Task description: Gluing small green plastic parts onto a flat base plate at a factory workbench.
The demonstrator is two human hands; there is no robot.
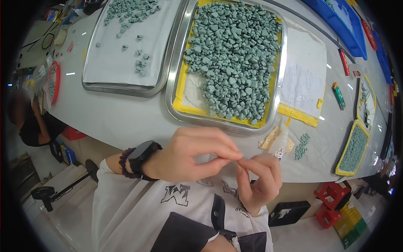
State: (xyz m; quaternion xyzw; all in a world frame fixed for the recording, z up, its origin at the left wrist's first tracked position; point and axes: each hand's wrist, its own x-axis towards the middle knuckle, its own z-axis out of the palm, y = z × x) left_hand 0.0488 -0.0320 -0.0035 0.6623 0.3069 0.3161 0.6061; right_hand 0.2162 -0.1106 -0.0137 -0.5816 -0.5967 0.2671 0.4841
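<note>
Right now my left hand [189, 157] and right hand [258, 180] meet fingertip to fingertip off the tabletop's [126, 122] near edge, both grips pinching something too small to identify; glue bottle [281, 145] lies just beyond the right hand.

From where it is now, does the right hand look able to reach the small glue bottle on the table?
Probably yes. The right hand is pinched against the left hand just below the glue bottle, and nothing lies between them.
</note>
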